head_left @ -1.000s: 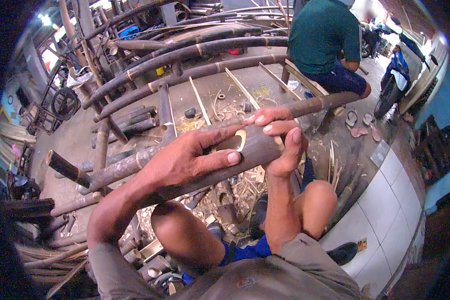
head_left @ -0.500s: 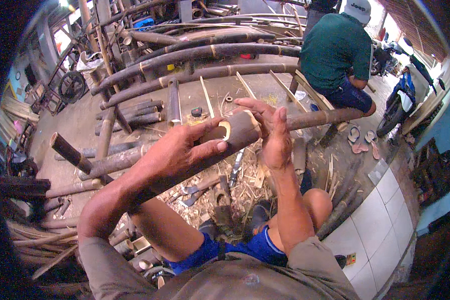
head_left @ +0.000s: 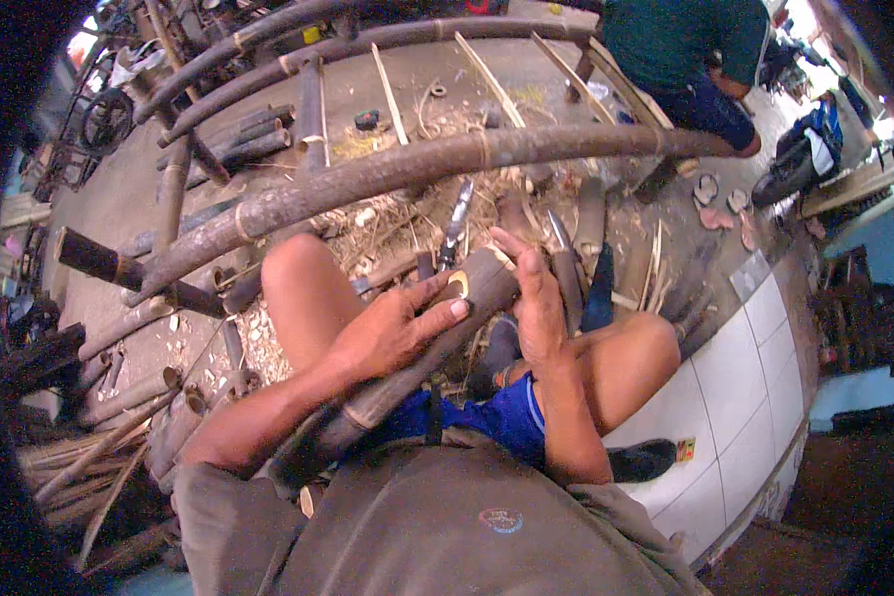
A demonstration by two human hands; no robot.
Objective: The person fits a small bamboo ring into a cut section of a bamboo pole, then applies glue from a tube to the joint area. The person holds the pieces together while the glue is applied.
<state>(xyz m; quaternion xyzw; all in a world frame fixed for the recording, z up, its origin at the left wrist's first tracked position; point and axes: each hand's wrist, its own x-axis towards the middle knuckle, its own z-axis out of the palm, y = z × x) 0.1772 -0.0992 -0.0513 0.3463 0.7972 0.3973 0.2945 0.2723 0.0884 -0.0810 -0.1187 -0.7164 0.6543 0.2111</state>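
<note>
Shavings litter the workshop floor (head_left: pixel 526 74) while the left hand (head_left: pixel 387 333) and right hand (head_left: pixel 531 308) close their fingers round a bamboo pole (head_left: pixel 407 372), seemingly checking its cut end (head_left: pixel 458 286).

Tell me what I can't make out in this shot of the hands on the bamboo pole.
Head view only:
- Lower end of the bamboo pole: hidden behind the left forearm and shirt.
- Left hand palm: pressed on the pole, grip unseen.
- Right hand fingertips: curled behind the pole's end.
- Seated person: cut off by the top edge.
</note>
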